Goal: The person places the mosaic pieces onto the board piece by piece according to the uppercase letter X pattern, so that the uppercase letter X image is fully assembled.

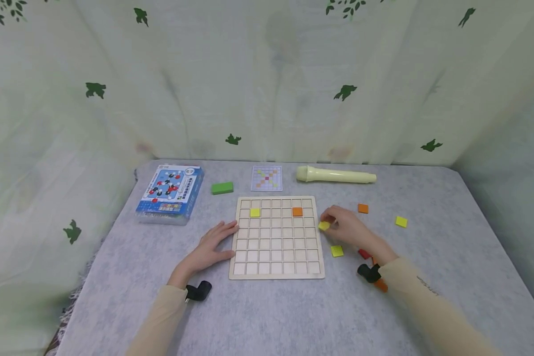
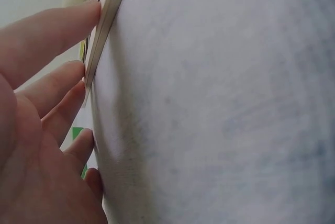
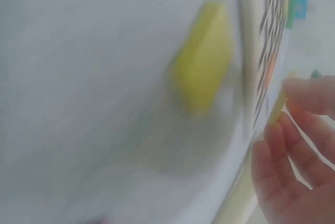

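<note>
A wooden grid board [image 1: 276, 274] lies mid-table, with a yellow tile [image 1: 255, 212] and an orange tile [image 1: 297, 212] in its second row from the back. My left hand [image 1: 210, 248] rests at the board's left edge, its fingertips touching the rim, as the left wrist view also shows. Beside the right edge, my right hand [image 1: 348, 226] pinches a yellow square tile [image 1: 324, 226] between thumb and fingers. Another yellow tile [image 1: 336, 251] lies on the cloth below that hand; it looks large and blurred in the right wrist view.
Behind the board lie a patterned card [image 1: 267, 178], a green block [image 1: 222, 188] and a pale tube [image 1: 338, 175]. A blue boxed set [image 1: 171, 193] stands back left. Right of the board are an orange tile [image 1: 363, 208], a yellow tile [image 1: 401, 221] and a red piece [image 1: 364, 253] partly under the forearm.
</note>
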`<state>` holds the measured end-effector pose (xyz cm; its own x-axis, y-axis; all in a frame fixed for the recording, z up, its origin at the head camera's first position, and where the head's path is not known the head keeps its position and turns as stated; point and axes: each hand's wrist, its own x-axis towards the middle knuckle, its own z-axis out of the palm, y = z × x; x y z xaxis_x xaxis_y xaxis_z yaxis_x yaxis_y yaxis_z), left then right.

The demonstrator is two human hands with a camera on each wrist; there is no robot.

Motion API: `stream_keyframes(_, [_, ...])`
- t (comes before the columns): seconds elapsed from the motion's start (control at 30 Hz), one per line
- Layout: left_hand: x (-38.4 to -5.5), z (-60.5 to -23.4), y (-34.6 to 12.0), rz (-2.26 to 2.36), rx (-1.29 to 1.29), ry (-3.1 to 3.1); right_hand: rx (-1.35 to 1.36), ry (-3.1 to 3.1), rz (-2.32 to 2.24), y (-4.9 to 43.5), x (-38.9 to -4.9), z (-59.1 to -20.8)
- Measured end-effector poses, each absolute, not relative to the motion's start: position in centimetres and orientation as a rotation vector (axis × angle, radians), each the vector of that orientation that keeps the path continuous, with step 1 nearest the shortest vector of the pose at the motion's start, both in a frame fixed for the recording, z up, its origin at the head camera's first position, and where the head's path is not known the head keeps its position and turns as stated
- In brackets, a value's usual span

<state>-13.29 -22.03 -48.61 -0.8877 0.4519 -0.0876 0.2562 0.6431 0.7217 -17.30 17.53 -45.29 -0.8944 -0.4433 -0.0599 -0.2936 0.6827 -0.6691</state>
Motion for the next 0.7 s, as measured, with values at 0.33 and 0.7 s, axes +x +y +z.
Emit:
stream_keyframes(0.33, [-13.3, -48.6, -21.9, 1.076, 0.573, 2.616, -0.81, 2.638, -0.985, 9.5, -20.1, -45.5])
stream_keyframes(0.7, [-13.2, -48.7, -22.0, 1.083, 0.577, 2.617, -0.958, 2.648, -0.758, 3.8, -20.8, -45.8])
